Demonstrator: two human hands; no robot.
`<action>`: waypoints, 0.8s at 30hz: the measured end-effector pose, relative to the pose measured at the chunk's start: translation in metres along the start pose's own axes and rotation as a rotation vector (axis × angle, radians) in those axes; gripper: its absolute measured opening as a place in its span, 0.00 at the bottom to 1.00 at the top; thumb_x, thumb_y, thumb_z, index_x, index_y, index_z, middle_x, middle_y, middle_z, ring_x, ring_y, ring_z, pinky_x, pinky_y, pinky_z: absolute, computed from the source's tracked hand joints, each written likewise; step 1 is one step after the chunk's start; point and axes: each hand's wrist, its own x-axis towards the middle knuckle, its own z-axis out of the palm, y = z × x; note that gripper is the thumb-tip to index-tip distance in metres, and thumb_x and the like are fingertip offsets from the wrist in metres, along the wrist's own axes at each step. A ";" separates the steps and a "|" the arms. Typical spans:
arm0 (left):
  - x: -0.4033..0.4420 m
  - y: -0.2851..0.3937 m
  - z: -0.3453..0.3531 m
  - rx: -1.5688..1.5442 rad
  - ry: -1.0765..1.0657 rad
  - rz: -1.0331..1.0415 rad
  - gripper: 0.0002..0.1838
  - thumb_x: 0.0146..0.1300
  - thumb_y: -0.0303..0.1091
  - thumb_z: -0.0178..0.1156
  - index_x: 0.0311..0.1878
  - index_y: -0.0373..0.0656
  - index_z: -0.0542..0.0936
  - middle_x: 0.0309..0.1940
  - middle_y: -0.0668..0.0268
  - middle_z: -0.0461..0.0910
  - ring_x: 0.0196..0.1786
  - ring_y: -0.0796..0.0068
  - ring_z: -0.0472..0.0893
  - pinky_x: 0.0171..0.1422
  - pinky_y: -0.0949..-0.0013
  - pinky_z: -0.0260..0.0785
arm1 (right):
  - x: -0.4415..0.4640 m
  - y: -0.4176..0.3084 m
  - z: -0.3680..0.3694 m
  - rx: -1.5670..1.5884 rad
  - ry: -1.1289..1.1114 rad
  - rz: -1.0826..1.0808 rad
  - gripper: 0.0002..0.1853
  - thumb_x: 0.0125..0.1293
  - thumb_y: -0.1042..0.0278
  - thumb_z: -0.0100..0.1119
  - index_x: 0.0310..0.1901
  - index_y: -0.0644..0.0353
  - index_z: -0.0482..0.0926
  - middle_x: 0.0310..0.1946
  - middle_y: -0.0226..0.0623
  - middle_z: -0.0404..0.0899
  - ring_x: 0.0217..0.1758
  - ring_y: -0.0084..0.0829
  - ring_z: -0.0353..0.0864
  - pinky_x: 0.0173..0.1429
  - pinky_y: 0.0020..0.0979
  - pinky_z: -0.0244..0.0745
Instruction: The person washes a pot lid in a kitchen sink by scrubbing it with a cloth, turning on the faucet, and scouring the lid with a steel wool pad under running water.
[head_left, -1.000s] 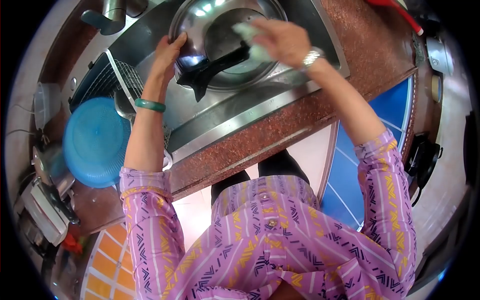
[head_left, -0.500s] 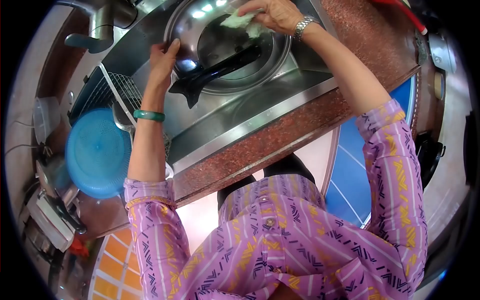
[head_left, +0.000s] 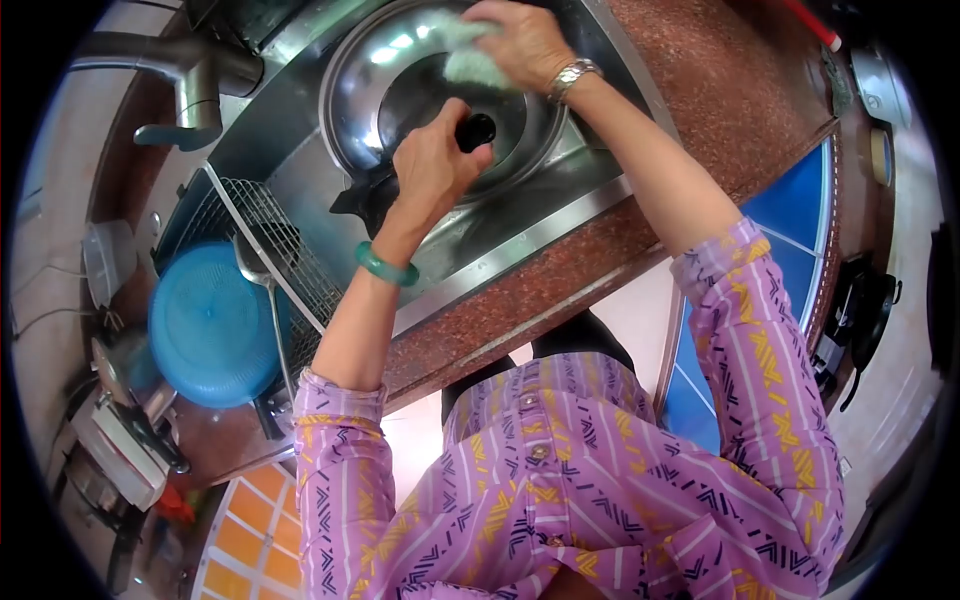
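Note:
A round, shiny steel pan lid (head_left: 350, 90) with a dark centre lies in the metal sink (head_left: 310, 195). Across it runs a long black handle (head_left: 476, 132) whose forked end shows at the lower left. My left hand (head_left: 435, 165), with a green bangle on the wrist, is closed around this handle near its rounded end. On the far right part of the lid, my right hand (head_left: 525, 50) presses a pale green cloth (head_left: 475, 65). Motion blurs the cloth and the fingertips, and the hand hides part of the rim.
A wire rack (head_left: 270, 225) stands at the sink's left, beside a blue plastic basket (head_left: 215, 325) and a metal ladle (head_left: 262, 265). The faucet (head_left: 195, 95) is at upper left. Reddish stone countertop (head_left: 690, 90) borders the sink on the right and along the front.
My left hand has moved from the lid's left rim to the black handle and closed on it. My right hand has shifted slightly left with the cloth.

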 end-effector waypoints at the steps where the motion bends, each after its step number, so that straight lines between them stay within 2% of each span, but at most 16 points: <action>1: -0.003 -0.002 0.000 -0.044 0.000 0.017 0.21 0.47 0.42 0.66 0.41 0.41 0.71 0.29 0.54 0.79 0.35 0.51 0.79 0.38 0.59 0.70 | -0.001 0.004 -0.011 -0.031 0.100 0.001 0.13 0.51 0.69 0.55 0.41 0.51 0.79 0.36 0.44 0.78 0.41 0.45 0.77 0.45 0.38 0.73; 2: -0.007 -0.003 0.000 -0.088 0.003 0.030 0.19 0.48 0.39 0.65 0.40 0.41 0.73 0.29 0.54 0.79 0.34 0.51 0.79 0.38 0.61 0.70 | -0.002 0.007 -0.021 -0.059 0.198 -0.001 0.14 0.50 0.72 0.53 0.41 0.58 0.78 0.36 0.49 0.79 0.41 0.47 0.78 0.47 0.38 0.72; 3: -0.011 -0.004 0.001 -0.133 0.055 0.032 0.18 0.48 0.38 0.66 0.39 0.40 0.74 0.29 0.58 0.79 0.32 0.61 0.79 0.38 0.67 0.70 | -0.003 0.005 -0.025 -0.057 0.197 -0.004 0.14 0.50 0.72 0.53 0.41 0.58 0.78 0.36 0.49 0.79 0.41 0.47 0.78 0.47 0.38 0.72; 4: -0.014 -0.006 0.005 -0.130 0.059 0.034 0.18 0.48 0.38 0.66 0.39 0.40 0.74 0.29 0.58 0.79 0.32 0.61 0.79 0.38 0.67 0.70 | -0.004 0.003 -0.029 0.022 0.165 0.029 0.14 0.51 0.71 0.53 0.42 0.58 0.78 0.35 0.49 0.78 0.41 0.47 0.78 0.46 0.38 0.72; 6: -0.019 -0.010 0.014 -0.424 0.241 0.032 0.15 0.47 0.32 0.66 0.37 0.40 0.74 0.26 0.59 0.77 0.28 0.66 0.77 0.34 0.68 0.68 | -0.005 -0.006 -0.036 0.101 0.135 0.059 0.15 0.51 0.71 0.53 0.42 0.58 0.77 0.34 0.50 0.78 0.40 0.46 0.78 0.45 0.38 0.72; 7: -0.021 -0.011 0.016 -0.531 0.211 -0.039 0.16 0.47 0.30 0.68 0.39 0.40 0.74 0.27 0.65 0.77 0.30 0.77 0.74 0.36 0.74 0.67 | -0.005 -0.014 -0.038 0.110 0.131 -0.008 0.15 0.51 0.71 0.54 0.42 0.58 0.77 0.32 0.49 0.77 0.39 0.46 0.77 0.44 0.38 0.72; 8: -0.021 -0.015 0.021 -0.526 0.213 -0.038 0.16 0.47 0.30 0.68 0.39 0.40 0.74 0.27 0.65 0.77 0.30 0.77 0.74 0.36 0.74 0.67 | -0.005 -0.022 -0.039 0.121 0.128 -0.074 0.15 0.51 0.71 0.54 0.43 0.58 0.77 0.29 0.48 0.77 0.38 0.47 0.77 0.43 0.38 0.72; 9: -0.021 -0.017 0.024 -0.666 0.224 -0.081 0.17 0.47 0.30 0.68 0.39 0.40 0.73 0.28 0.67 0.77 0.31 0.79 0.73 0.38 0.74 0.67 | -0.004 -0.031 -0.036 0.107 0.120 -0.093 0.11 0.52 0.69 0.53 0.37 0.61 0.77 0.28 0.48 0.76 0.37 0.46 0.77 0.42 0.38 0.72; 10: -0.021 -0.019 0.027 -0.806 0.238 -0.119 0.17 0.48 0.30 0.69 0.39 0.40 0.73 0.29 0.69 0.77 0.33 0.80 0.73 0.39 0.75 0.67 | -0.003 -0.031 -0.028 0.111 0.121 -0.094 0.11 0.52 0.69 0.53 0.37 0.61 0.77 0.28 0.48 0.76 0.37 0.46 0.77 0.42 0.38 0.72; 12: -0.022 -0.021 0.029 -0.803 0.222 -0.122 0.17 0.48 0.30 0.69 0.39 0.40 0.73 0.31 0.70 0.76 0.35 0.81 0.73 0.40 0.76 0.67 | -0.003 -0.027 -0.008 -0.004 -0.042 -0.243 0.13 0.51 0.68 0.56 0.40 0.43 0.79 0.35 0.36 0.76 0.39 0.42 0.77 0.41 0.38 0.73; 15: -0.019 -0.021 0.027 -0.831 0.187 -0.113 0.16 0.49 0.29 0.69 0.40 0.40 0.73 0.31 0.70 0.76 0.34 0.81 0.73 0.40 0.76 0.67 | -0.019 -0.041 0.007 -0.231 -0.254 -0.467 0.15 0.49 0.71 0.59 0.41 0.45 0.77 0.33 0.31 0.72 0.38 0.36 0.77 0.37 0.35 0.72; 16: -0.020 -0.023 0.028 -0.833 0.185 -0.110 0.16 0.50 0.29 0.68 0.40 0.39 0.73 0.31 0.69 0.76 0.34 0.80 0.73 0.40 0.75 0.67 | -0.023 -0.036 0.009 -0.230 -0.254 -0.465 0.15 0.49 0.71 0.59 0.41 0.45 0.77 0.33 0.31 0.72 0.38 0.36 0.77 0.37 0.35 0.72; 18: -0.019 -0.023 0.028 -0.844 0.187 -0.107 0.16 0.50 0.29 0.67 0.40 0.39 0.73 0.30 0.68 0.77 0.34 0.80 0.74 0.39 0.75 0.68 | -0.032 -0.020 0.001 -0.334 -0.096 -0.448 0.15 0.47 0.71 0.59 0.40 0.45 0.76 0.32 0.30 0.71 0.37 0.36 0.76 0.35 0.36 0.71; 19: -0.020 -0.021 0.026 -0.796 0.178 -0.131 0.15 0.51 0.29 0.67 0.41 0.39 0.73 0.30 0.68 0.77 0.33 0.79 0.74 0.39 0.75 0.68 | -0.041 -0.016 -0.011 -0.359 -0.138 -0.343 0.16 0.47 0.74 0.58 0.40 0.46 0.76 0.32 0.31 0.70 0.36 0.38 0.76 0.34 0.37 0.71; 22: -0.020 -0.017 0.026 -0.749 0.177 -0.151 0.15 0.52 0.30 0.66 0.42 0.39 0.73 0.29 0.66 0.77 0.32 0.78 0.74 0.38 0.74 0.68 | -0.054 0.004 -0.040 -0.431 -0.354 -0.267 0.17 0.48 0.76 0.56 0.41 0.46 0.75 0.30 0.33 0.69 0.36 0.39 0.75 0.32 0.39 0.70; 24: -0.023 -0.013 0.027 -0.672 0.251 -0.115 0.14 0.52 0.29 0.65 0.40 0.38 0.72 0.28 0.66 0.76 0.31 0.78 0.73 0.38 0.74 0.67 | -0.053 0.006 -0.039 -0.405 -0.335 -0.284 0.16 0.48 0.77 0.56 0.41 0.47 0.74 0.30 0.33 0.69 0.36 0.40 0.75 0.32 0.39 0.70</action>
